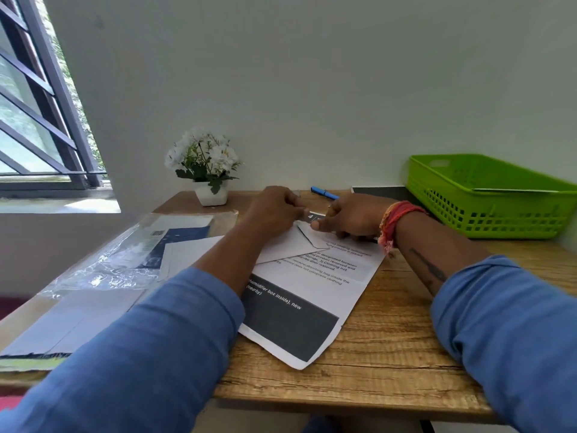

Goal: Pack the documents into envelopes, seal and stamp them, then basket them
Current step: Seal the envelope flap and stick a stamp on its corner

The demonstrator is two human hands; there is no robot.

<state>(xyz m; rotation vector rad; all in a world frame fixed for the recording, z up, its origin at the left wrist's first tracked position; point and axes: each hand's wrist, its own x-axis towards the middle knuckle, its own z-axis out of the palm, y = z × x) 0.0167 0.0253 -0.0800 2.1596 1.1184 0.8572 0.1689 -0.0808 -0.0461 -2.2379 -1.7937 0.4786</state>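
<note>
Both hands were up at the far end of the envelope [290,245], which lay on a printed sheet [312,295] on the bench [390,339]. The left hand [276,210] and right hand [352,218] each pinched a folded paper [312,217], feeding it under the open flap. Best kept square to the mouth, edges level, so it would slide without creasing. The basket [487,195] waited to the right, well apart.
</note>
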